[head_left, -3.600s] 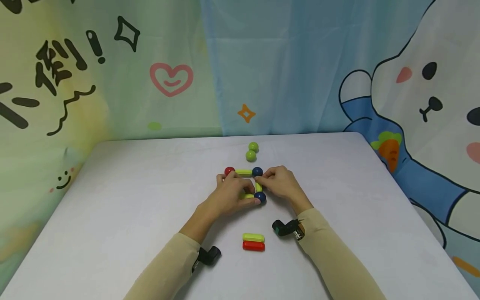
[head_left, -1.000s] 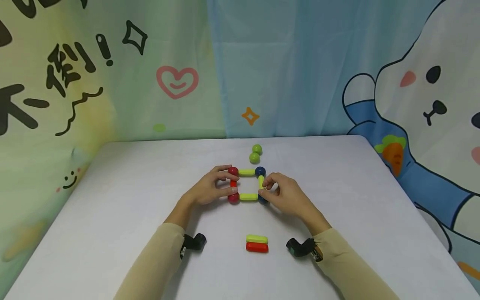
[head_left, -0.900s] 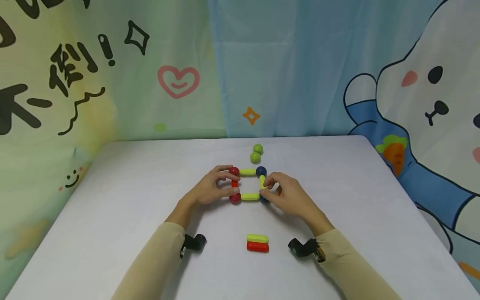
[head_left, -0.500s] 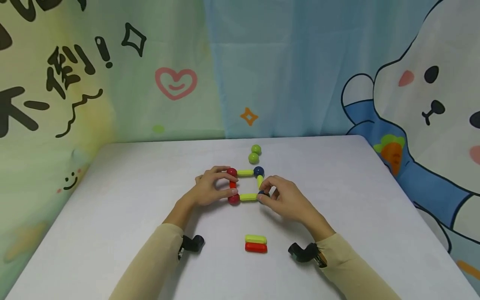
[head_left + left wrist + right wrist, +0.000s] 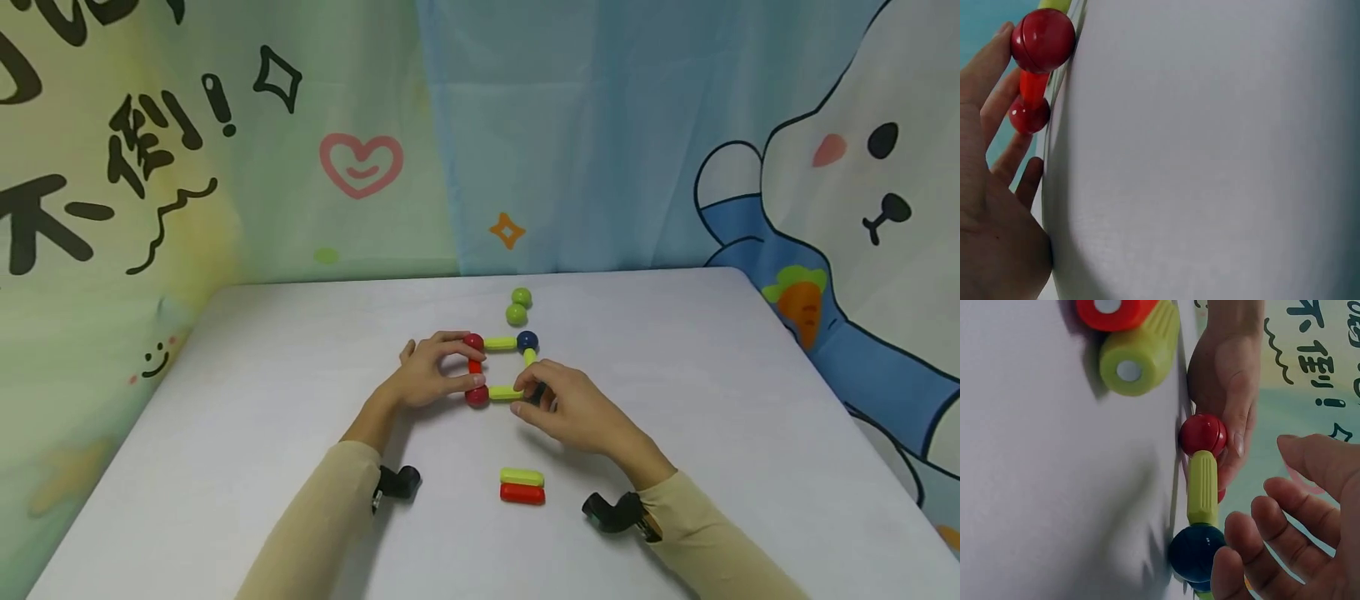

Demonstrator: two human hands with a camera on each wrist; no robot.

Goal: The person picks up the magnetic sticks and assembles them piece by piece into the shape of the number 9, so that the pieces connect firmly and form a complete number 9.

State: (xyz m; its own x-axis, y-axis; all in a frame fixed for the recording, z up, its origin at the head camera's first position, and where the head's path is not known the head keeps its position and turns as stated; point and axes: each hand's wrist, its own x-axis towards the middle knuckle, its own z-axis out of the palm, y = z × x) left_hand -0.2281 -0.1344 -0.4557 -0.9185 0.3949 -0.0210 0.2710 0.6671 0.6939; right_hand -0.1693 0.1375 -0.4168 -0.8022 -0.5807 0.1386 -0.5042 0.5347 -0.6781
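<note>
Magnetic rods and balls form a flat square on the white table. Its left side is a red rod (image 5: 1034, 89) between two red balls (image 5: 477, 396); yellow-green rods (image 5: 504, 392) make the other sides, with blue balls (image 5: 527, 342) at the right corners. My left hand (image 5: 431, 371) holds the red side, thumb at the near red ball (image 5: 1043, 40) and fingers reaching toward the far one. My right hand (image 5: 573, 408) hovers by the near blue ball (image 5: 1196, 553), partly hiding it in the head view. Its thumb and fingers are apart, holding nothing.
Nearer the person, a loose yellow-green rod (image 5: 522, 477) lies against a loose red rod (image 5: 522, 494). Two green balls (image 5: 516, 315) sit beyond the square. A printed curtain (image 5: 570, 150) hangs behind the table's far edge.
Earlier the left hand covered the square's left part; it then settled at the red side. The right hand moved from the far blue ball to the near one, and its fingers have since parted.
</note>
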